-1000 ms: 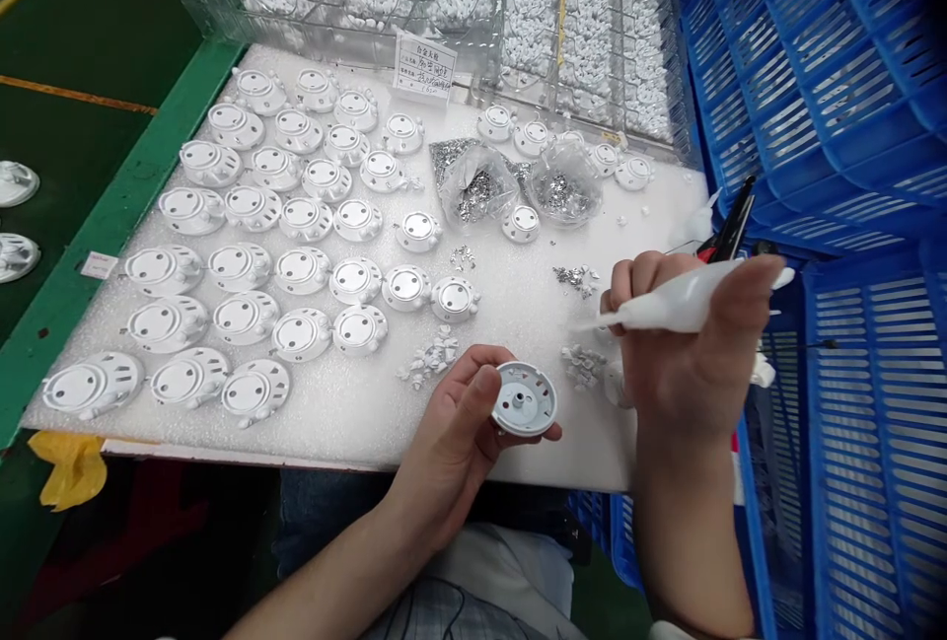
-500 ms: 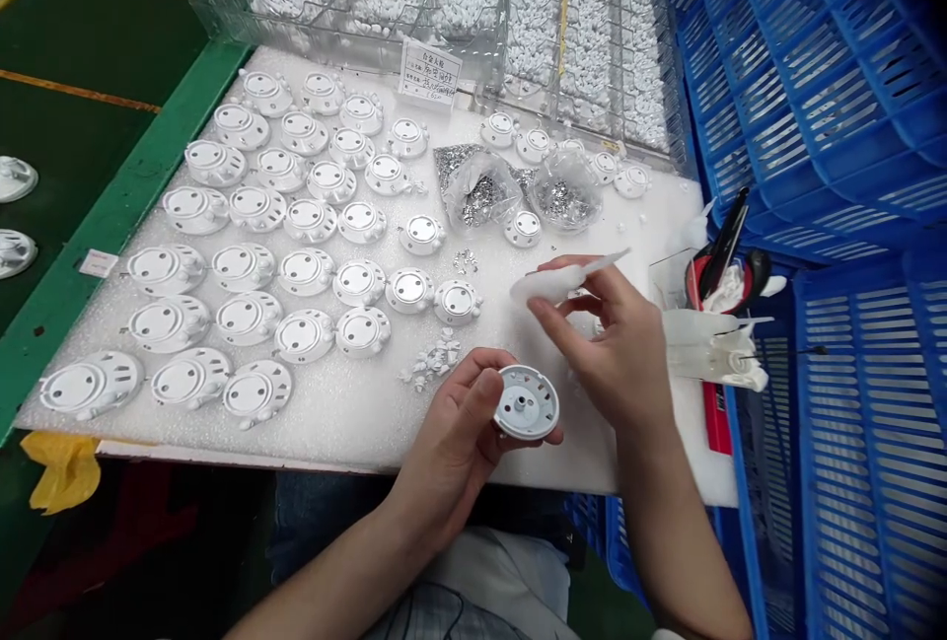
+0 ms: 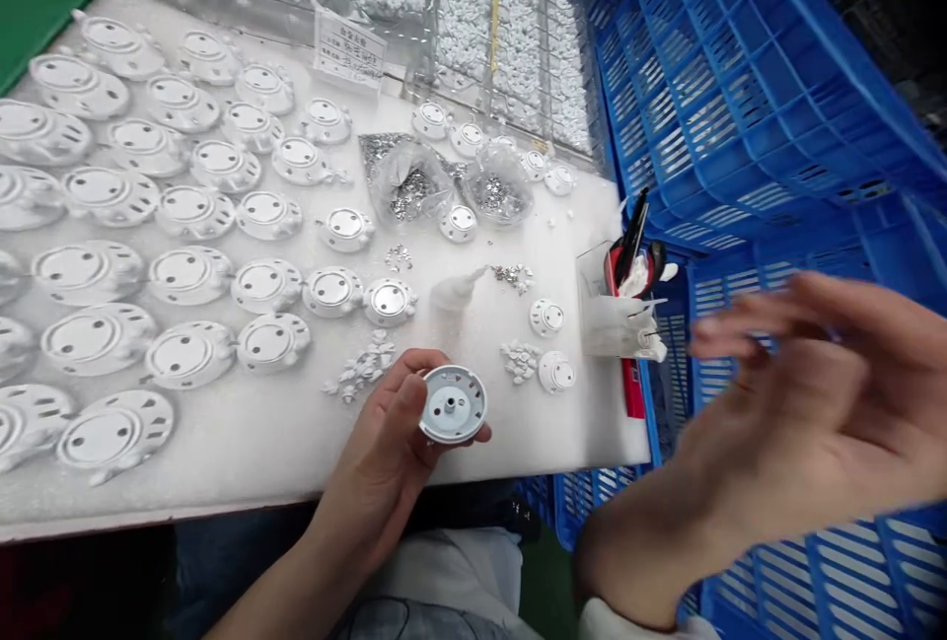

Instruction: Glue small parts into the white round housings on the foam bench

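Observation:
My left hand (image 3: 392, 433) grips a round white part (image 3: 454, 404) by its edge, its hollow side with a central post facing up. My right hand (image 3: 806, 393) is raised over the blue crates at the right, blurred by motion, its fingers partly bent; whether it holds anything does not show. A translucent bottle (image 3: 457, 292) with a thin nozzle stands on the white foam sheet (image 3: 503, 433), beyond the held part. Small white pieces (image 3: 362, 367) lie left of it, with more white pieces (image 3: 520, 361) to the right.
Rows of round white assemblies (image 3: 188, 272) cover the left side. Clear bags (image 3: 410, 188) of metal bits lie mid-sheet. Behind are compartment trays (image 3: 510, 48) of white pieces and a label card (image 3: 347, 48). A clear holder (image 3: 614, 320) with scissors stands beside blue crates (image 3: 710, 98).
My right hand has let go of the bottle, which now stands on the foam, and has moved far right. The view has turned right. My left hand still holds the round part.

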`<state>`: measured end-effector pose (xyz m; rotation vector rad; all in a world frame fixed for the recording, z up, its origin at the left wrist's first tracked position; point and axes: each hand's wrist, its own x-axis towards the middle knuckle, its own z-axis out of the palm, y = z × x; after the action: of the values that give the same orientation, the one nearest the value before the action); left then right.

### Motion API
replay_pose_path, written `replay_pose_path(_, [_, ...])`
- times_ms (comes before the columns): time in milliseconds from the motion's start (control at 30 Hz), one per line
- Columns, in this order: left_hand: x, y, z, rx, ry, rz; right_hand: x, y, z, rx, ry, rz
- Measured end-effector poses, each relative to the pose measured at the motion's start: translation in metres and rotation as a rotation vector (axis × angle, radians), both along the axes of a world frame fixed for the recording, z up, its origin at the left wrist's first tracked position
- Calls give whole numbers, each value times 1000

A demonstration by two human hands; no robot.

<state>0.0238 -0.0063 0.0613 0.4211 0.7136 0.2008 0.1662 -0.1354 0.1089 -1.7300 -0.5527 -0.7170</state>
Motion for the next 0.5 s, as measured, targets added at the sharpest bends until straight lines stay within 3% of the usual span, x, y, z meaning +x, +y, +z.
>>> replay_pose_path(67, [0, 0, 1, 4, 11, 3, 8, -26, -2, -46, -49, -194])
replay_pose_path(133, [1, 0, 1, 2, 5, -12, 19, -46, -12, -126, -5, -281])
replay_pose_path(300, [2, 0, 2, 6, -17, 2, 35, -59, -37, -313, 232, -201])
replay_pose_path(500, [1, 2, 1, 3, -63, -33, 38, -60, -40, -298, 210, -214])
